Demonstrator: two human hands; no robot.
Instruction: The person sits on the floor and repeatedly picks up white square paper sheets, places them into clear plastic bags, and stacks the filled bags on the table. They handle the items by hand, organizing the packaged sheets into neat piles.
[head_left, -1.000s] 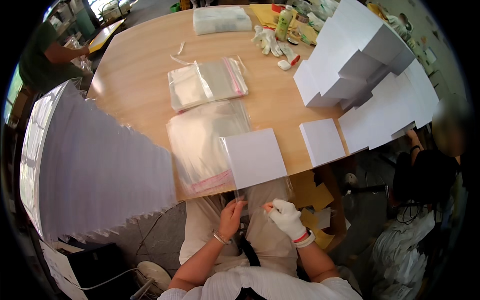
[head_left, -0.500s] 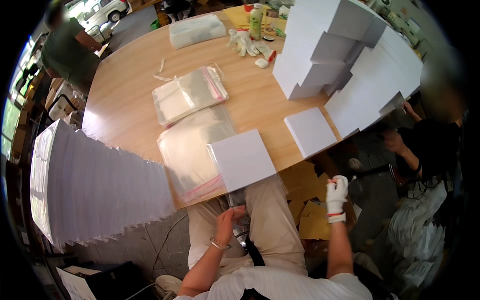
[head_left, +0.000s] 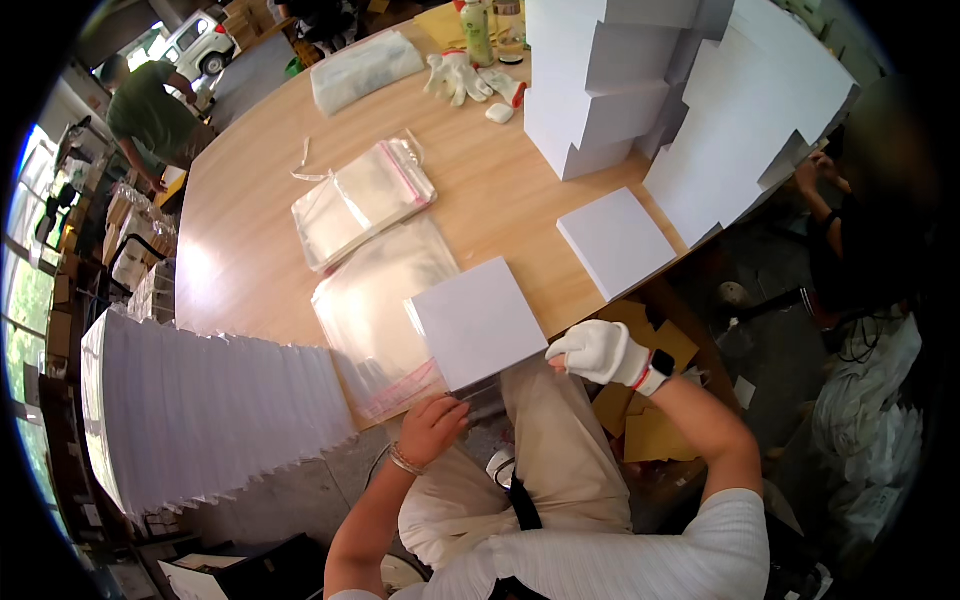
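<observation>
A flat white block (head_left: 480,325), like a box or a stack of sheets, lies at the table's near edge, partly on a pile of clear plastic bags (head_left: 385,285). Clear film hangs past its near side. My bare left hand (head_left: 432,428), with bracelets at the wrist, is closed at the block's near left corner and pinches that film. Next to the near right corner is my right hand (head_left: 605,352) in a white glove with bare fingertips. Its fingers are curled, and whatever they hold is hidden.
Another white block (head_left: 617,243) lies right of mine, before tall white stacks (head_left: 625,90). A wrapped white stack (head_left: 215,415) stands at left. More bags (head_left: 365,205), gloves (head_left: 458,78) and a bottle (head_left: 477,35) lie farther back. One person sits at right; another stands far left.
My right hand has swung left and up from beside the table to the block's near right corner. My left hand has moved up and left from my lap to the table edge.
</observation>
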